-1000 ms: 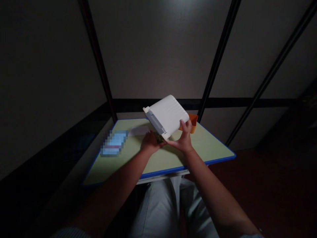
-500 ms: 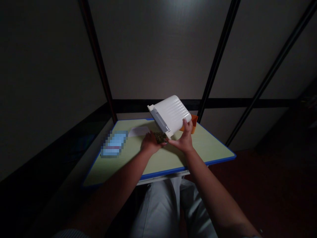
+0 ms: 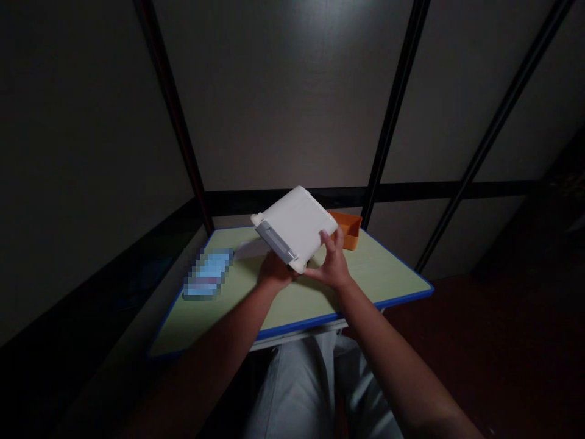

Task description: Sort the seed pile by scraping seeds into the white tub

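Note:
A white plastic box (image 3: 299, 219) with rounded corners is held tilted above the table, a grey strip like a latch or hinge (image 3: 275, 241) along its lower left edge. My right hand (image 3: 334, 263) grips its right side, fingertips on the upper face and thumb stretched toward the lower corner. Under that lower edge is my left hand (image 3: 274, 272); the box covers its fingers, so whether they hold anything is hidden. The dark speckled thing seen by the left hand earlier is now almost wholly out of sight.
An orange open bin (image 3: 350, 231) stands behind my right hand. A white flat thing (image 3: 249, 248) lies left of the box, and a blurred-out blue screen-like object (image 3: 209, 273) is farther left. The pale table (image 3: 388, 277) has a blue edge; dark panels (image 3: 292, 122) rise behind it.
The box has shifted left and slightly down and turned, showing a smooth face instead of the ribbed one. It now covers the left fingers and the speckled thing. More of the orange bin shows.

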A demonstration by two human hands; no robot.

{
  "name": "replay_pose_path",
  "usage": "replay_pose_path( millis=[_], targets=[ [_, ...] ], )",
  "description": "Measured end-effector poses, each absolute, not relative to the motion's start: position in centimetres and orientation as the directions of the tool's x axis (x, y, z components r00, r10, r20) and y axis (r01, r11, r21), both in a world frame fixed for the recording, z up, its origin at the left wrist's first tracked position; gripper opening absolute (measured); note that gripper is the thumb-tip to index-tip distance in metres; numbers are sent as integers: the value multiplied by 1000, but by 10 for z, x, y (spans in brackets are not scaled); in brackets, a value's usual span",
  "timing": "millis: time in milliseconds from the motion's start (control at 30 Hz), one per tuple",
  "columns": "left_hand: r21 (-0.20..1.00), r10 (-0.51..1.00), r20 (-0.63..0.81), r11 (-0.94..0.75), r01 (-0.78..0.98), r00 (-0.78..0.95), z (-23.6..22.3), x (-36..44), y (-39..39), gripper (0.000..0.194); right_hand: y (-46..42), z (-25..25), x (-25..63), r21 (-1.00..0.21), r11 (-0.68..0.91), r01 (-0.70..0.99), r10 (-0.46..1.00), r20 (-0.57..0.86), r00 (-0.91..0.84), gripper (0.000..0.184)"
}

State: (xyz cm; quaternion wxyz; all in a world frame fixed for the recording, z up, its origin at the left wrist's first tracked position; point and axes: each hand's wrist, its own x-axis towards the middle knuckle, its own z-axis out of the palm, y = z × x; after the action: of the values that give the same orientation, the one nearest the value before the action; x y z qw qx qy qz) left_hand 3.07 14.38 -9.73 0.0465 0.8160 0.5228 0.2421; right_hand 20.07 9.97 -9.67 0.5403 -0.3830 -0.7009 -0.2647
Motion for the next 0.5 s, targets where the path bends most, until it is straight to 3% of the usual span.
replay_pose_path(
  millis=[200,500],
  targets=[
    [260,808,405,-551,793,429,-88,30,136,42,98,-95,198,-35,581,813,229,966,-122,118],
    [268,817,423,-526,807,392,-85,27,133,41,99,-95,196,-34,605,796,256,955,-154,98]
  ],
)
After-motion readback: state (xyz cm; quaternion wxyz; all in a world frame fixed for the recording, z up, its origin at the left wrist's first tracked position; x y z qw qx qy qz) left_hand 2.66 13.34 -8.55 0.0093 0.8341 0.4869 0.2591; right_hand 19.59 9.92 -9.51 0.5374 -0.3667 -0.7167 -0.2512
